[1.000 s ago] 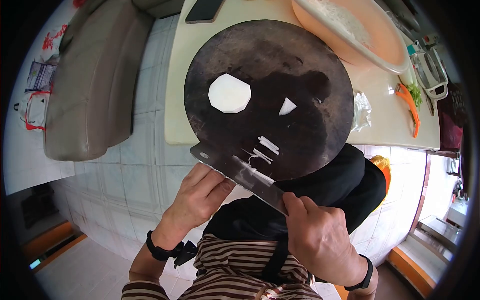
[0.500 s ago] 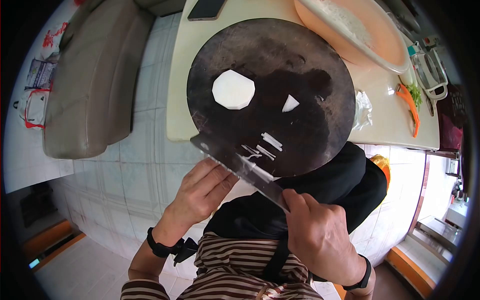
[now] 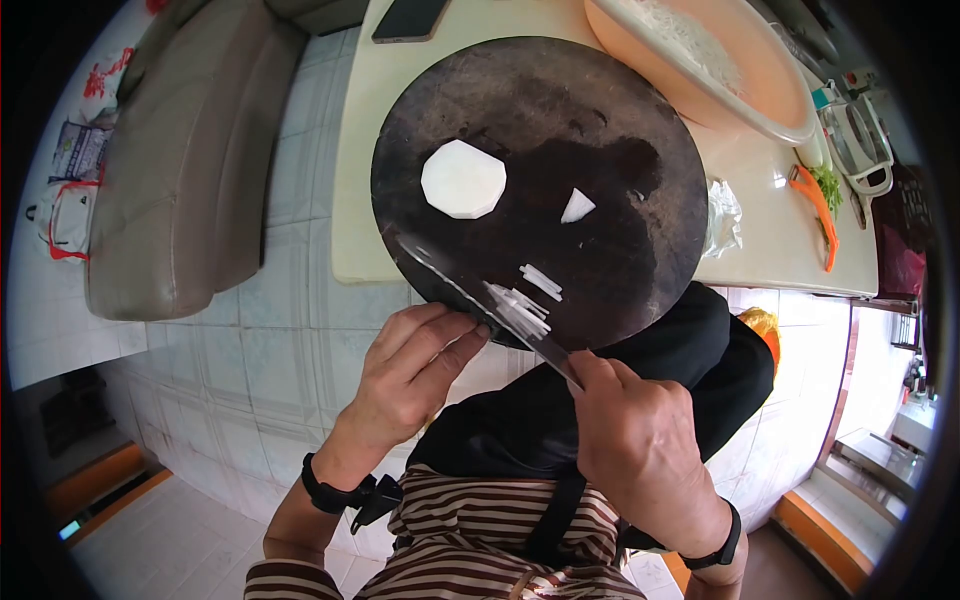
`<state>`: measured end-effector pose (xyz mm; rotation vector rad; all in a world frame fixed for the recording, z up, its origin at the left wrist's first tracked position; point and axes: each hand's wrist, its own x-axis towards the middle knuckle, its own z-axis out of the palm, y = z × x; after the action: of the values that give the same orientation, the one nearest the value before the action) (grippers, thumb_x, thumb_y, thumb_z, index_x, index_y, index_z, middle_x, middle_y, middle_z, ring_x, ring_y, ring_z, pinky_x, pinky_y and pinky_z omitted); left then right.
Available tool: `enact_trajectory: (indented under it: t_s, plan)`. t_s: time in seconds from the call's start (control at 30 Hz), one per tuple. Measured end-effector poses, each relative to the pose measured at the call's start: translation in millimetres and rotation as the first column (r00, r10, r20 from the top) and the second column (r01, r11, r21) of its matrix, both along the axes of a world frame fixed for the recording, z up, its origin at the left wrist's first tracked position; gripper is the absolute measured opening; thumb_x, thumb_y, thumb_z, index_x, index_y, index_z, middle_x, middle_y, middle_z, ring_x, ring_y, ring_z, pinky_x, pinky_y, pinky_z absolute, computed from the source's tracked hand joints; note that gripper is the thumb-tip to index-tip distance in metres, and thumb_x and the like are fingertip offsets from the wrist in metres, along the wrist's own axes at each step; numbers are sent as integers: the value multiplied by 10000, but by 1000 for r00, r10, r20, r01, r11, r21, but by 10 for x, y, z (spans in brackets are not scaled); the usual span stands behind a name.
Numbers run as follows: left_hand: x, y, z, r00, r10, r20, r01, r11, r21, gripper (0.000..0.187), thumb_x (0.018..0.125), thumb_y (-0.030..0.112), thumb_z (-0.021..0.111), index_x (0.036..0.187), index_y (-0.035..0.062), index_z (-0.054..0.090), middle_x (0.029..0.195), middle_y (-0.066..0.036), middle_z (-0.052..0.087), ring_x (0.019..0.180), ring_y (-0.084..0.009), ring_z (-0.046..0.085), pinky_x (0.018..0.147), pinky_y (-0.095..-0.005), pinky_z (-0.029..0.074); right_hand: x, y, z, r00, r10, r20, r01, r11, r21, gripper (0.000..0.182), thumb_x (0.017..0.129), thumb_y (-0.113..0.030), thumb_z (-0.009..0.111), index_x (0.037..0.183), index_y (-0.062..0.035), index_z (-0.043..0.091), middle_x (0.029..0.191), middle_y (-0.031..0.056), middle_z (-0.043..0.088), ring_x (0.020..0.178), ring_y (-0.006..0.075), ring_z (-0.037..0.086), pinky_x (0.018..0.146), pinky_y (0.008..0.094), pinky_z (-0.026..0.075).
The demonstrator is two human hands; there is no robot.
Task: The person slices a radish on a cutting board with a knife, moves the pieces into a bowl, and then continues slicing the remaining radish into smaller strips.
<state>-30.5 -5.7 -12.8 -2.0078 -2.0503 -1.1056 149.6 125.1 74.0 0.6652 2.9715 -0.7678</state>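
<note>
My right hand [image 3: 640, 425] is wrapped round the handle of a kitchen knife [image 3: 553, 358]. Its blade slants up and left along the near edge of a round dark chopping board [image 3: 540, 85]. Close beside the blade, at the board's edge, the bent fingertips of my left hand [image 3: 412, 370] are drawn together; what they hold, if anything, is hidden. Thin white strips [image 3: 522, 308], which look like radish, lie against the blade, with a few more strips [image 3: 542, 281] just beyond. A thick many-sided white slice [image 3: 463, 180] and a small wedge [image 3: 577, 206] rest farther back.
A peach-coloured basin [image 3: 775, 110] with white shreds stands at the back right. An orange peeler [image 3: 818, 212] and crumpled clear plastic [image 3: 724, 218] lie on the table [image 3: 360, 215]. A phone [image 3: 410, 18] sits at the far left; a sofa [image 3: 185, 150] is beyond the floor gap.
The blade has shifted away from my body, farther onto the board, and more strips show beside it. My left fingertips have moved slightly up and right. The slice and wedge stay put.
</note>
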Motion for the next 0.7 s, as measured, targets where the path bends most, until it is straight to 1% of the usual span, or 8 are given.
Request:
enact_trajectory:
  t_s: [0.07,0.1,0.17,0.27,0.4,0.47,0.57,0.7]
  plan:
    - [28,11,-28,1000,8,12,-9,1000,16,370,583,-11,714,953,-21,724,985,-99,664,920,-277,610,762,-360,530,30,-1,45,999,-40,18,41,998,-54,247,797,5,601,1036,48,556,719,127,583,580,288,633,516,366,488]
    - [54,21,-37,999,41,14,-41,998,41,373,590,-23,710,963,-20,722,994,-100,665,922,-276,611,764,-359,530,44,-5,67,999,-40,20,41,998,-54,247,797,5,601,1036,48,556,719,127,583,580,288,633,516,366,488]
    - [88,38,-34,997,75,16,-76,995,63,375,598,-35,705,972,-20,720,1003,-102,665,923,-276,612,765,-359,530,61,-19,97,995,-96,17,97,984,-152,212,839,30,649,1047,48,609,775,181,645,595,348,633,520,376,498]
    - [115,40,-13,994,106,24,-107,994,38,379,603,-49,694,980,-20,716,1011,-106,668,923,-281,613,764,-364,532,78,-25,94,994,-108,11,109,980,-164,211,841,48,639,1050,54,610,785,190,653,590,349,633,513,372,492]
    - [65,-4,-41,999,49,24,-50,998,50,316,632,-59,698,946,-28,706,1005,-108,660,918,-285,612,748,-361,524,119,-22,95,994,-104,32,108,977,-183,203,850,45,635,1051,58,610,794,194,659,590,343,639,511,369,489]
    - [60,-5,-30,999,31,13,-31,999,43,294,642,-64,699,934,-31,702,1006,-110,656,919,-287,610,745,-361,520,127,-24,89,996,-91,14,92,974,-209,195,859,43,629,1052,62,609,792,192,662,582,336,640,509,363,489]
    - [81,33,16,999,46,25,-47,999,18,270,653,-63,712,921,-34,698,994,-110,650,925,-289,608,744,-363,512,130,-13,91,995,-92,26,96,969,-229,186,866,38,628,1049,64,609,790,193,662,574,335,640,507,357,488]
    - [147,89,68,990,118,74,-117,993,-5,262,663,-65,731,921,-33,700,986,-104,646,928,-291,605,746,-362,507,124,-18,100,994,-110,15,110,972,-207,180,869,38,627,1046,67,610,786,192,660,569,329,640,506,351,489]
